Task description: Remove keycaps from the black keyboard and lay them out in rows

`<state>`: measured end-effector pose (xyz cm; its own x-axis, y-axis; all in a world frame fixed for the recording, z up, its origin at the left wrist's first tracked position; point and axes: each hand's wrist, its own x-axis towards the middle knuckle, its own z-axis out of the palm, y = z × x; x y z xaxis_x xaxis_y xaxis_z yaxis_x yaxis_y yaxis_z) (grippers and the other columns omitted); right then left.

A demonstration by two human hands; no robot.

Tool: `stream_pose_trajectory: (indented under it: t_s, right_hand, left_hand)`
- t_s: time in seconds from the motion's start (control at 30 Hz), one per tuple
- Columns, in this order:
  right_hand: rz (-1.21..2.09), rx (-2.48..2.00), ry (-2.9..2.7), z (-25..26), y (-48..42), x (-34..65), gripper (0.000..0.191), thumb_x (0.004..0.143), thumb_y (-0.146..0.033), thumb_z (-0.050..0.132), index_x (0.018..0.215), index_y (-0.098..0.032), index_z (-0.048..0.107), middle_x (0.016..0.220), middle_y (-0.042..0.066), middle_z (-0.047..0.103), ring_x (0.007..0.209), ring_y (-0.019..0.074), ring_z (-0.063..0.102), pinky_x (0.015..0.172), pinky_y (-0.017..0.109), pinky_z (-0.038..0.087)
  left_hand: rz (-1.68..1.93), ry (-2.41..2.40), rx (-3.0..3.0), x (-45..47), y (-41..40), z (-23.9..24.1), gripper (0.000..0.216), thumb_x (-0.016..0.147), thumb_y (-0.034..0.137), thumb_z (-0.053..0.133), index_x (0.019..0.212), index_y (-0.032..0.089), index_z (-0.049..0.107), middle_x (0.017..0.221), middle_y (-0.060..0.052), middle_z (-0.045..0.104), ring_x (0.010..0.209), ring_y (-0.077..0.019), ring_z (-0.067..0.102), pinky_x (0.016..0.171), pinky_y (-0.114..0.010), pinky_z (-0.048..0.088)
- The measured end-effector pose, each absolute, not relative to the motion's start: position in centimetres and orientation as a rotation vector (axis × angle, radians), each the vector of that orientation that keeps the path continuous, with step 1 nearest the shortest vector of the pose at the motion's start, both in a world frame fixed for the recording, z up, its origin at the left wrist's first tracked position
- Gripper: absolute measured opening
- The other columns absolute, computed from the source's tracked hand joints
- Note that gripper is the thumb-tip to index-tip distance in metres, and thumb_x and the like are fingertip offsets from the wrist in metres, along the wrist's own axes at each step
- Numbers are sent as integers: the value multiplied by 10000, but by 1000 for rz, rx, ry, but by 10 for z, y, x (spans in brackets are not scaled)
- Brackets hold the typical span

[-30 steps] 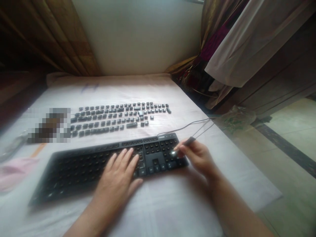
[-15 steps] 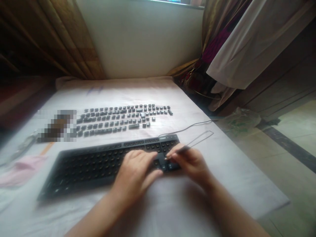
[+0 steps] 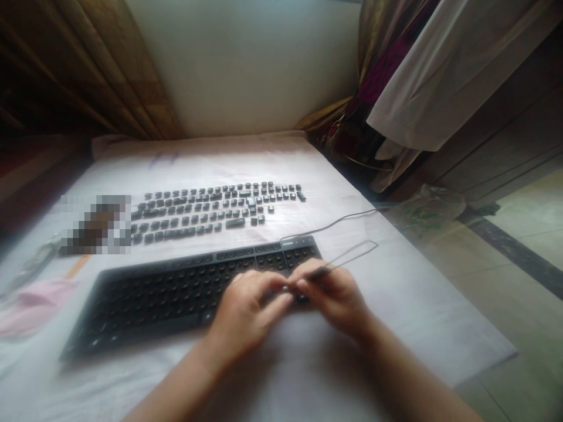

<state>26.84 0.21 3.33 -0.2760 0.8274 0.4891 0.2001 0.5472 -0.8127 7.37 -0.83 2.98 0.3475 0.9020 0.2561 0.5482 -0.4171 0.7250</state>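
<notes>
A black keyboard (image 3: 167,293) with most keycaps removed lies on a white sheet. Several loose black keycaps (image 3: 211,208) are laid out in rows behind it. My right hand (image 3: 334,296) pinches a wire keycap puller (image 3: 347,258), whose loop sticks out to the right. My left hand (image 3: 248,310) is curled beside it, fingertips meeting the right hand's at the puller's tip over the keyboard's right end. What sits between the fingertips is too small and blurred to name.
The keyboard's cable (image 3: 334,223) runs off to the right edge of the table. A pink cloth (image 3: 30,299) lies at the left. Curtains (image 3: 422,76) hang at the right and left, with a wall behind.
My left hand left the keys, where it lay flat, and curled toward the right hand. Both hands have come together over the keyboard's right end.
</notes>
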Motion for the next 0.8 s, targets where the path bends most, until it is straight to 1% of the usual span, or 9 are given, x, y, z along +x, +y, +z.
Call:
stream_pose_trajectory:
  t_s: [0.17,0.3,0.5,0.67,0.8]
  right_hand:
    - [679,-828,-1779,31,2,264,98,925,-184,578,917,-212,672,816,47,736,753,177,702,695,292,580]
    - [657,-873,-1785,31,3,262,93,929,-205,575,913,-217,666,812,41,737,736,173,701,670,284,578]
    - [607,-968,-1740,32,5,265,108,911,-288,624,843,-220,674,771,39,734,703,180,697,661,291,580]
    - [732,-1235,-1499,26,12,281,280,908,-459,613,846,-191,669,614,10,672,537,160,641,514,260,528]
    - [734,-1390,-1319,23,24,311,366,850,-541,642,837,-174,644,679,52,711,507,156,621,432,250,476]
  left_hand:
    - [862,1296,2123,71,-8,31,103,875,310,642,928,244,700,831,1,740,779,-174,663,722,-297,484]
    - [853,1319,2056,70,-8,30,110,864,302,629,916,242,706,815,-3,732,763,-172,661,702,-281,495]
    - [779,1282,1793,69,-8,32,145,858,306,638,948,234,727,803,3,738,731,-161,676,717,-258,527]
    - [799,1249,1684,67,-8,31,193,856,324,645,994,229,741,791,-12,744,746,-173,693,739,-275,555]
    - [820,1248,1618,64,-9,28,205,845,346,653,988,227,738,824,-25,756,781,-183,710,740,-286,572]
